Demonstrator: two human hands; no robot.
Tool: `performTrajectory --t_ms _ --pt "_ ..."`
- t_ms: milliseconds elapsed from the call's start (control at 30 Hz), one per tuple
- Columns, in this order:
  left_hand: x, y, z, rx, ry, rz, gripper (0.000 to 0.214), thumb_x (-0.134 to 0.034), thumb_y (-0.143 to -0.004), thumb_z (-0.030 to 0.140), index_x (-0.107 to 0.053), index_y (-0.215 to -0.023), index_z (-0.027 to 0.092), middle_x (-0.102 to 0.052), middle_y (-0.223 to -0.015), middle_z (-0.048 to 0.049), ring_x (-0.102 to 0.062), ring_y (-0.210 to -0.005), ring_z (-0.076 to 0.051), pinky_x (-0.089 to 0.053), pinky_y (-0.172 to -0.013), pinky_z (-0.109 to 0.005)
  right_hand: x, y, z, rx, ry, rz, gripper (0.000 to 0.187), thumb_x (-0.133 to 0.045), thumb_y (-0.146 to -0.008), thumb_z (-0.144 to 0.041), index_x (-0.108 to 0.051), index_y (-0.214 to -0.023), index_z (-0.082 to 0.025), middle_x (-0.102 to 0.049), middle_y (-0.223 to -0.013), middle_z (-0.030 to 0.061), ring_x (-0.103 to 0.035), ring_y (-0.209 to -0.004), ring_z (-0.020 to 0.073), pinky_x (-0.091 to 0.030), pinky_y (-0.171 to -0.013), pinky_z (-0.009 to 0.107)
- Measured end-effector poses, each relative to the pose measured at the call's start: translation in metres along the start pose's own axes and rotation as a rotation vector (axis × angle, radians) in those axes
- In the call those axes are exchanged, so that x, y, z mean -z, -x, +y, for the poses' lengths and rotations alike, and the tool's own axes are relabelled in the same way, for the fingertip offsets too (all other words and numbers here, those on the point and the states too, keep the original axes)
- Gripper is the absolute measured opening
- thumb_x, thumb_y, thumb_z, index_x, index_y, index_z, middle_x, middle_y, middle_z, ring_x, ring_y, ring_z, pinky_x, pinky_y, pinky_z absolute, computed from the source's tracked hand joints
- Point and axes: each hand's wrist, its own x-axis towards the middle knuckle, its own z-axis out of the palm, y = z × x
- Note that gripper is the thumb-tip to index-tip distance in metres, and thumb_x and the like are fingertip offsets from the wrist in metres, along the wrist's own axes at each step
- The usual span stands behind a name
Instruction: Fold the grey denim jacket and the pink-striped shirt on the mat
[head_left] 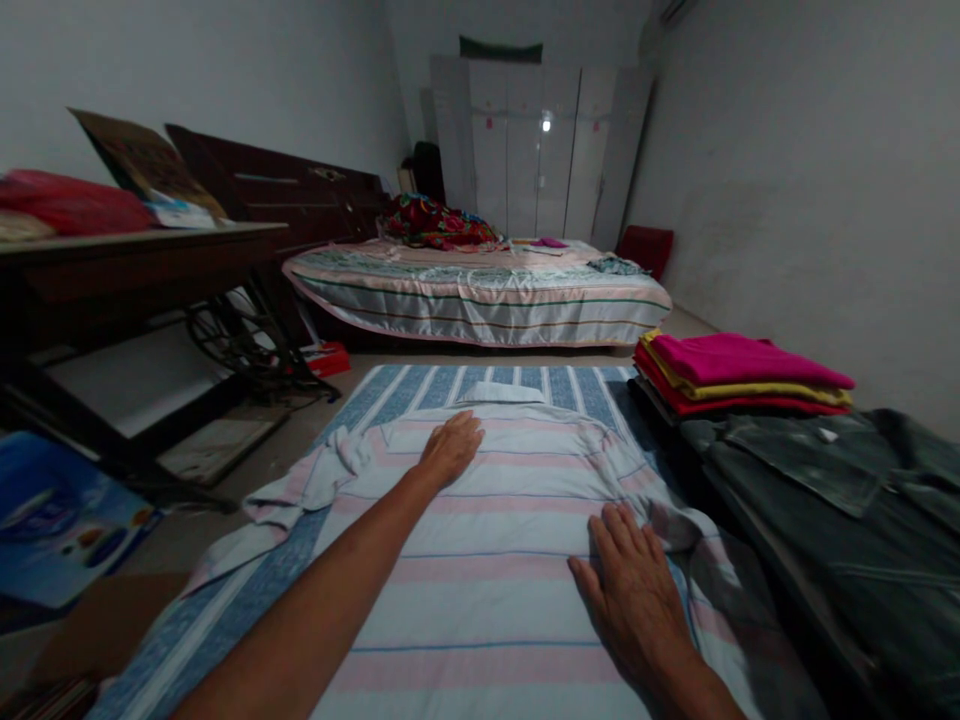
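Observation:
A white shirt (480, 600) with pink bands and thin blue lines lies spread out, collar (501, 392) at the far end, on a blue-and-white striped cloth surface (577, 383). On the upper left of the shirt rests my left hand (453, 445), its fingers reaching over the fabric below the collar. My right hand (631, 575) lies flat, fingers out, on the right side of the shirt. The left sleeve (300, 492) stretches outward over the striped cloth, while the right sleeve (712, 560) lies bunched near my right hand.
Folded pink, yellow and red clothes (750, 360) are stacked at right, beside a dark green garment (825, 500). A treadle table (135, 250) stands left, with a blue box (60, 520) below. Beyond are a bed (480, 300) and a wardrobe (525, 160).

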Motion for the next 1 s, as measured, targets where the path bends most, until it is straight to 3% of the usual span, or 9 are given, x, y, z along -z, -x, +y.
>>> performTrajectory --t_ms 200,300,433,500,600,733,867,1000 --pt "-0.006 -0.013 -0.028 0.148 0.026 -0.054 0.047 -0.025 -0.094 0.041 -0.041 -0.134 0.021 -0.035 -0.148 -0.0093 -0.029 -0.136 -0.023 -0.022 -0.108 -0.052 -0.003 0.0 0.0 0.006 -0.011 -0.009 0.049 -0.042 -0.09 -0.043 -0.054 -0.128 -0.013 -0.045 -0.139 0.0134 -0.032 -0.133 0.0309 -0.026 -0.107 0.049" --pt "0.0 -0.015 -0.028 0.152 0.024 -0.053 0.045 -0.027 -0.094 0.039 -0.044 -0.131 0.022 -0.037 -0.147 -0.0089 -0.031 -0.135 -0.023 -0.024 -0.107 -0.05 -0.002 0.0 0.0 0.006 -0.011 -0.006 0.049 -0.042 -0.09 -0.043 -0.054 -0.127 -0.013 -0.045 -0.139 0.0134 -0.033 -0.133 0.031 -0.026 -0.107 0.049" --pt "0.006 -0.008 -0.013 0.099 0.019 -0.002 0.039 -0.029 -0.093 0.038 -0.054 -0.118 0.02 -0.048 -0.138 -0.0096 -0.039 -0.13 -0.021 -0.03 -0.105 -0.04 0.0 0.0 -0.001 0.004 -0.007 -0.002 0.048 -0.042 -0.09 -0.042 -0.054 -0.127 -0.013 -0.045 -0.139 0.0135 -0.034 -0.133 0.0307 -0.027 -0.106 0.049" --pt "0.005 -0.005 -0.006 0.049 0.039 0.0 0.041 -0.028 -0.093 0.041 -0.053 -0.12 0.021 -0.048 -0.138 -0.009 -0.04 -0.129 -0.02 -0.031 -0.105 -0.037 0.001 0.0 -0.001 0.003 -0.003 -0.003 0.049 -0.041 -0.09 -0.042 -0.054 -0.127 -0.013 -0.045 -0.139 0.0135 -0.034 -0.133 0.0308 -0.027 -0.106 0.049" --pt "-0.001 -0.005 -0.003 0.036 0.074 -0.094 0.053 -0.026 -0.093 0.049 -0.041 -0.135 0.022 -0.036 -0.148 -0.009 -0.029 -0.136 -0.022 -0.025 -0.108 -0.044 0.001 0.0 -0.001 0.003 0.008 -0.014 0.049 -0.04 -0.091 -0.042 -0.054 -0.128 -0.013 -0.045 -0.139 0.0136 -0.033 -0.133 0.0312 -0.026 -0.106 0.049" --pt "-0.007 -0.016 -0.012 0.135 0.047 -0.165 0.062 -0.021 -0.091 0.056 -0.028 -0.144 0.025 -0.021 -0.154 -0.0069 -0.016 -0.141 -0.026 -0.015 -0.109 -0.055 0.002 0.0 -0.001 0.003 0.015 -0.023 0.049 -0.04 -0.091 -0.043 -0.054 -0.128 -0.014 -0.045 -0.14 0.0129 -0.032 -0.133 0.0307 -0.026 -0.106 0.049" --pt "-0.004 -0.025 -0.02 0.181 0.029 -0.151 0.061 -0.021 -0.091 0.055 -0.029 -0.144 0.024 -0.021 -0.154 -0.0055 -0.017 -0.141 -0.026 -0.013 -0.109 -0.056 0.003 0.0 -0.001 -0.001 0.016 -0.022 0.049 -0.04 -0.09 -0.043 -0.054 -0.128 -0.014 -0.045 -0.139 0.0118 -0.033 -0.133 0.0301 -0.026 -0.106 0.048" --pt "0.005 -0.019 -0.012 0.173 0.01 -0.069 0.049 -0.027 -0.094 0.045 -0.042 -0.135 0.023 -0.036 -0.148 -0.0081 -0.03 -0.136 -0.025 -0.022 -0.107 -0.052 0.003 0.0 -0.001 -0.004 0.009 -0.022 0.049 -0.04 -0.09 -0.042 -0.054 -0.128 -0.014 -0.045 -0.14 0.0123 -0.033 -0.133 0.0298 -0.026 -0.107 0.049"
